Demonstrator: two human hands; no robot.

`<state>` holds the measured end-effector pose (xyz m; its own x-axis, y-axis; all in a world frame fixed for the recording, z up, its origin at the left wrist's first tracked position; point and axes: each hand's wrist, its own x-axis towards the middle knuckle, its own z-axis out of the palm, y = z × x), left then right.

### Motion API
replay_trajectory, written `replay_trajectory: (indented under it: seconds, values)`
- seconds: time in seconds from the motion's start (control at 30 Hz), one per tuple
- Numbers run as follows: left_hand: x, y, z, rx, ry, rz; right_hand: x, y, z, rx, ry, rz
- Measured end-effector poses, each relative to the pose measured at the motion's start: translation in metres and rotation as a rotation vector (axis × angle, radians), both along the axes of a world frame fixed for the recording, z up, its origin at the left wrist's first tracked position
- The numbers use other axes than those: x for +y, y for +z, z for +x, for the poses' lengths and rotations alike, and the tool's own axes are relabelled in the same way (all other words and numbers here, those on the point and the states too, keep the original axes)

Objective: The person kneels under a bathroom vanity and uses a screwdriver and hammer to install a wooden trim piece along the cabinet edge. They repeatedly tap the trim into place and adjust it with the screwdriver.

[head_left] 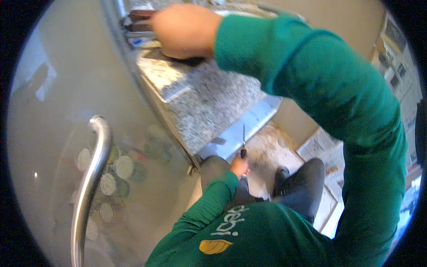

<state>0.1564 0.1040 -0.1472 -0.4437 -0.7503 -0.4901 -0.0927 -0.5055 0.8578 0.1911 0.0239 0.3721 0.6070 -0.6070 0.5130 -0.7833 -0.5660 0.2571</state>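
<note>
Screwdriver (pixel 243 152) is in your left hand (pixel 240 167) at lower centre of the frame, fingers closed round the handle, blade pointing up-frame with no contact apparent. Your right hand (pixel 187 31), at upper left, is blurred beside a dark red item (pixel 141 14) above the granite slab (pixel 218 98); its grip cannot be told. Work is judged under way, no finished result being visible; the remainder cannot be determined.
</note>
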Motion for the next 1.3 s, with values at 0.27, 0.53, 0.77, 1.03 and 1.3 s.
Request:
replay_trajectory:
  seconds: [0.27, 0.53, 0.77, 1.03, 1.3]
  values:
    - [0.002, 0.015, 0.002, -0.006, 0.040, 0.008, -0.029, -0.012, 0.010, 0.091, 0.080, -0.032]
    - [0.002, 0.022, 0.003, -0.014, 0.044, 0.006, 0.045, -0.001, -0.029, 0.033, 0.039, 0.002]
    - [0.007, 0.032, 0.007, 0.049, 0.060, 0.008, 0.076, -0.050, -0.174, -0.636, 0.373, -0.644]
    - [0.004, 0.025, 0.003, -0.010, 0.016, 0.046, 0.069, -0.395, -0.182, -1.435, -0.487, 0.641]
    - [0.001, 0.029, 0.003, -0.054, 0.001, 0.055, -0.004, -0.413, -0.162, -1.707, -0.361, 0.729]
